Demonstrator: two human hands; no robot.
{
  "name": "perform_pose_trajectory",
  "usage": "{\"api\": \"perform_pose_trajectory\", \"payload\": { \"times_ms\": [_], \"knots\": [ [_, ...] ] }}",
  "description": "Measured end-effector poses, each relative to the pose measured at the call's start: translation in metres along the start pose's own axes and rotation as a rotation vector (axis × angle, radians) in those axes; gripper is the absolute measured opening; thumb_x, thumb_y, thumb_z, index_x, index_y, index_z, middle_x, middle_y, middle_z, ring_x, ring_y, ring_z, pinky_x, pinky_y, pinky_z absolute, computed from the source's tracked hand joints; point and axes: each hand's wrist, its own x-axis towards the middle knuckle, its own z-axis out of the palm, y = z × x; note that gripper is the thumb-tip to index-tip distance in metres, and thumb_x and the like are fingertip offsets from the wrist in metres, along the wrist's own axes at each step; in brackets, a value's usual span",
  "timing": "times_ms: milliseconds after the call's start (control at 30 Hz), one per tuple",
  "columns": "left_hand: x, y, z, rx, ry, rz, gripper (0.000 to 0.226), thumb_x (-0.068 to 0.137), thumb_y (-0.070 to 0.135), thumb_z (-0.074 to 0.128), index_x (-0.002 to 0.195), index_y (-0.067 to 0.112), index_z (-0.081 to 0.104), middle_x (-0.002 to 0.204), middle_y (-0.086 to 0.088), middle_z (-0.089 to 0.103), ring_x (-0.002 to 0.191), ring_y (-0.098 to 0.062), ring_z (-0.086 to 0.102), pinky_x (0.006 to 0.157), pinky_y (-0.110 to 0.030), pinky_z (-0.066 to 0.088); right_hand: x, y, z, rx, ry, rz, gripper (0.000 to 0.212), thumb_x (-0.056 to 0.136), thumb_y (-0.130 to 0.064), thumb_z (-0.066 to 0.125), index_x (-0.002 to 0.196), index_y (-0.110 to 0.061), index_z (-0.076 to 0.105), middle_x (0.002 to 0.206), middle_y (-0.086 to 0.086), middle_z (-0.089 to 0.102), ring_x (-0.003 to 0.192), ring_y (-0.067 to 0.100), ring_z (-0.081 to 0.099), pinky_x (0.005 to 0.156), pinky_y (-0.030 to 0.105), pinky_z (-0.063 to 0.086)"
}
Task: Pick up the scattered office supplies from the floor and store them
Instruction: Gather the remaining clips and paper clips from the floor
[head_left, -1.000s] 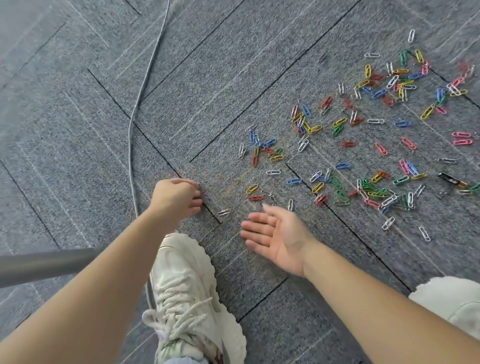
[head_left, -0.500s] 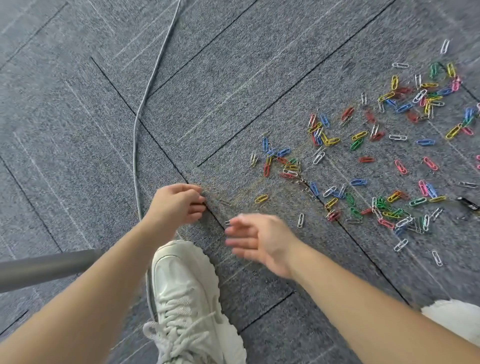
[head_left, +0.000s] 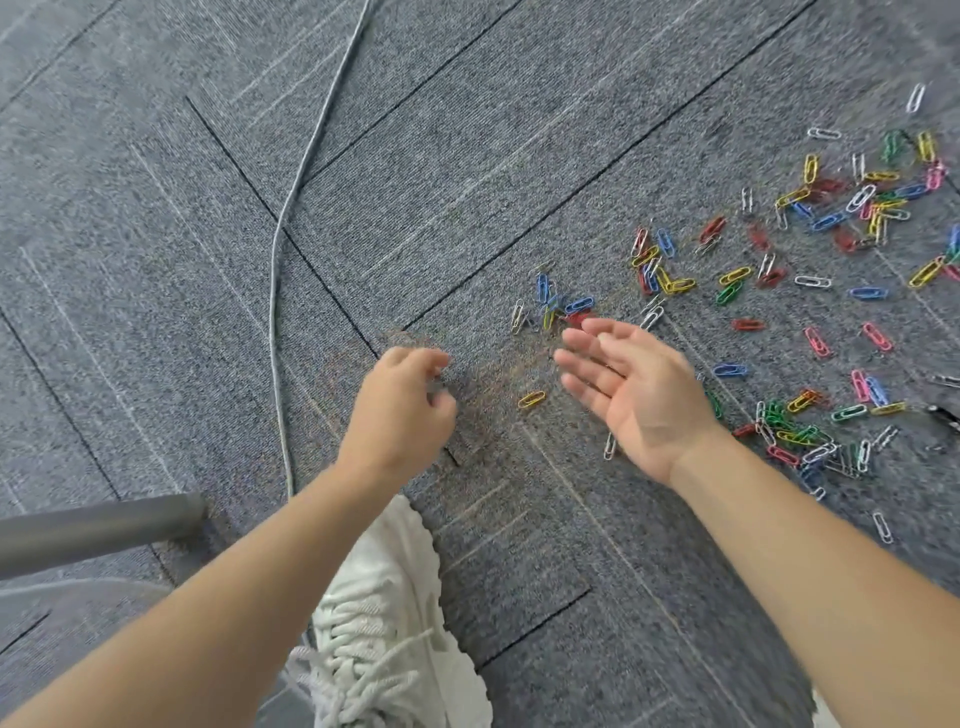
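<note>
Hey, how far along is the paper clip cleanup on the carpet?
Early on. Done: nothing stored that shows; no container is in view. In hand: the left hand is curled, perhaps around something, though its contents are hidden; the right hand is open, palm up, beside a yellow clip. Left: that one, plus dozens of clips scattered over the carpet to the right.

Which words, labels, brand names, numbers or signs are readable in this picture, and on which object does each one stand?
None: no readable text shows anywhere in this view.
The paper clips are plain coloured wire with no print.
The white shoe shows no logo or label from this angle.
The carpet, the cable and the grey bar carry no marks.
</note>
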Motion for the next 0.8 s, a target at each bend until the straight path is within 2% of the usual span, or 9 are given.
{"api": "perform_pose_trajectory", "payload": {
  "times_ms": [100,133,200,267,400,533,633,700,800],
  "knots": [
    [-0.014,0.009,0.026,0.229,-0.007,0.153,0.063,0.093,0.038,0.055,0.149,0.017,0.037,0.15,-0.01,0.035,0.139,-0.029,0.03,0.12,-0.041,0.022,-0.012,0.003,-0.018,-0.696,0.022,-0.279,0.015,0.097,-0.008,0.054,0.1,-0.015,0.067,0.097,0.01,0.07,0.084,0.018,0.064,0.071,0.041,0.055],
    [-0.016,0.013,0.036,0.299,-0.018,0.194,0.073,0.094,0.048,0.048,0.155,0.015,0.023,0.16,-0.011,0.02,0.147,-0.03,0.014,0.122,-0.041,0.01,-0.015,0.007,-0.027,-0.984,0.018,-0.416,0.014,0.096,-0.012,0.056,0.102,-0.018,0.067,0.097,0.004,0.068,0.085,0.015,0.062,0.072,0.037,0.054],
    [-0.018,0.025,0.055,0.379,-0.056,0.23,0.088,0.094,0.061,0.033,0.157,0.011,-0.001,0.164,-0.011,-0.012,0.151,-0.029,-0.013,0.123,-0.043,-0.003,-0.02,0.013,-0.049,-1.41,-0.024,-0.634,0.021,0.094,-0.02,0.056,0.113,-0.018,0.066,0.113,-0.001,0.065,0.103,0.016,0.061,0.089,0.037,0.053],
    [-0.016,0.035,0.076,0.413,-0.077,0.217,0.092,0.092,0.067,0.024,0.156,0.01,-0.011,0.161,-0.011,-0.023,0.148,-0.031,-0.023,0.122,-0.049,-0.005,-0.025,0.018,-0.07,-1.622,-0.033,-0.746,0.034,0.092,-0.028,0.053,0.122,-0.014,0.063,0.129,0.004,0.06,0.119,0.023,0.056,0.098,0.046,0.049],
    [-0.016,0.061,0.109,0.467,-0.112,0.16,0.091,0.092,0.07,0.013,0.153,0.01,-0.017,0.157,-0.017,-0.032,0.144,-0.035,-0.031,0.119,-0.053,-0.012,-0.039,0.024,-0.117,-1.748,0.132,-0.826,0.064,0.089,-0.042,0.049,0.14,-0.005,0.05,0.153,0.016,0.038,0.142,0.035,0.035,0.111,0.054,0.034],
    [-0.005,0.083,0.117,0.52,-0.149,0.291,0.087,0.093,0.07,0.007,0.149,0.013,-0.027,0.155,-0.014,-0.038,0.142,-0.029,-0.037,0.119,-0.051,-0.014,-0.049,0.036,-0.165,-1.835,0.454,-0.48,0.099,0.084,-0.068,0.039,0.156,-0.004,0.014,0.163,0.024,0.002,0.149,0.046,0.002,0.113,0.067,0.009],
    [0.009,0.095,0.117,0.468,-0.145,0.402,0.087,0.09,0.073,0.005,0.152,0.018,-0.023,0.159,-0.009,-0.031,0.145,-0.026,-0.032,0.12,-0.052,-0.01,-0.043,0.047,-0.177,-1.798,0.522,-0.317,0.101,0.086,-0.072,0.032,0.156,-0.006,0.003,0.162,0.026,-0.005,0.147,0.051,-0.003,0.11,0.074,0.009],
    [0.013,0.097,0.114,0.361,-0.031,0.418,0.086,0.093,0.069,0.018,0.157,0.018,-0.007,0.163,-0.012,-0.018,0.149,-0.029,-0.021,0.121,-0.051,-0.008,-0.033,0.05,-0.17,-1.78,0.52,-0.349,0.098,0.089,-0.068,0.031,0.156,-0.002,0.006,0.161,0.029,-0.001,0.147,0.05,-0.003,0.112,0.072,0.009],
    [0.017,0.086,0.101,0.238,0.15,0.198,0.084,0.093,0.066,0.024,0.156,0.016,0.001,0.163,-0.014,-0.015,0.15,-0.03,-0.018,0.12,-0.048,-0.01,-0.015,0.046,-0.151,-1.815,0.433,-0.481,0.095,0.092,-0.066,0.03,0.156,0.0,0.006,0.162,0.027,0.0,0.15,0.044,-0.004,0.118,0.064,0.004]
  ]
}}
